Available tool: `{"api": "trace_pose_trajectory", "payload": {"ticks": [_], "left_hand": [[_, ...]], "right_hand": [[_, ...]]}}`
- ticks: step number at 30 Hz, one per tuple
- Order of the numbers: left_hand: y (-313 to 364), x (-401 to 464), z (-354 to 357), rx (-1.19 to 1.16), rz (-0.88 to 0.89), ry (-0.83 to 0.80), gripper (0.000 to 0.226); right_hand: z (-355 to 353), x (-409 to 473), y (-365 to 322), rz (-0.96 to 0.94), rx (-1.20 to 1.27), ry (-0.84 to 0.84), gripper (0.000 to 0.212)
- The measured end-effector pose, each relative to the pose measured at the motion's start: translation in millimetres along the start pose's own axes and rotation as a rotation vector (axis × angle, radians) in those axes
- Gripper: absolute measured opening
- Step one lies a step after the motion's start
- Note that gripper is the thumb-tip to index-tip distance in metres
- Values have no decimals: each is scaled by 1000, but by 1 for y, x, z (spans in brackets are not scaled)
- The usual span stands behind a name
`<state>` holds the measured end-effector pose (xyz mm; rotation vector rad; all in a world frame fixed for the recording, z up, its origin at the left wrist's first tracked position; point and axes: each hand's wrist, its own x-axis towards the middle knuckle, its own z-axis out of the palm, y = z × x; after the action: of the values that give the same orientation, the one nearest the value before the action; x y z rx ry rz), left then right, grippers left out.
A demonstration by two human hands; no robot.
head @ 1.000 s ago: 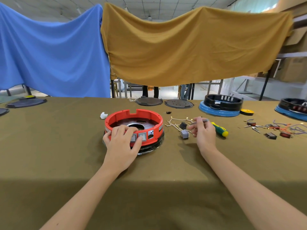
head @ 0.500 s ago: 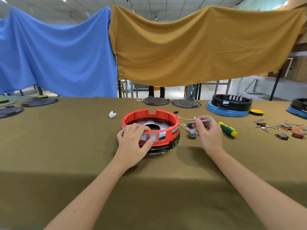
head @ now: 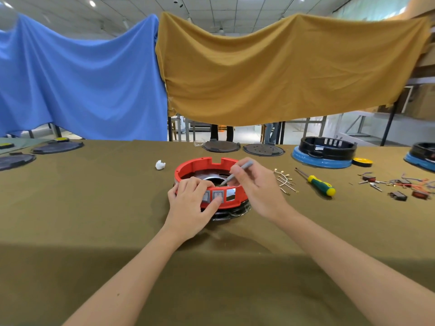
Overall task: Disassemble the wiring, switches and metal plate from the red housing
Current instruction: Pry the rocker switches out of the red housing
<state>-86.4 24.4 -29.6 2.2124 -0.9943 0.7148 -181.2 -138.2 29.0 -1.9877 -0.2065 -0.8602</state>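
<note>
Red housing (head: 202, 164) on olive tablecloth (head: 94, 208)

left hand (head: 191, 203) hides one switch (head: 206, 196) | tool tip (head: 222, 184) unclear

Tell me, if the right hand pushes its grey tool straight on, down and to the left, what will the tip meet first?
Probably the switch in the red housing, from behind. The right hand aims the grey tool there, though depth is unclear.

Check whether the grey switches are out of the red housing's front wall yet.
Partly: two grey switches sit in the red housing; the window beside them is empty, showing shiny metal. The left hand covers part.
</note>
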Motion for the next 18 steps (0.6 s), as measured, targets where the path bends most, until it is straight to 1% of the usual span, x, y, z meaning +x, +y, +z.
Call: {"api": "trace_pose_trajectory", "payload": {"ticks": [3, 6, 13, 16, 18], "left_hand": [[0, 0, 0, 14, -1, -1, 44], [0, 0, 1, 23, 2, 1, 44], [2, -1, 1, 52, 2, 9, 45], [2, 0, -2, 113, 12, -2, 48], [0, 5, -8, 206, 70, -51, 50]], "right_hand": [[2, 5, -3, 32, 6, -36, 20], [1, 7, -3, 51, -46, -88, 24], [-2, 15, -1, 51, -110, -123, 26], [-4, 21, -4, 47, -176, -180, 24], [-5, 28, -8, 48, -242, -228, 24]]}}
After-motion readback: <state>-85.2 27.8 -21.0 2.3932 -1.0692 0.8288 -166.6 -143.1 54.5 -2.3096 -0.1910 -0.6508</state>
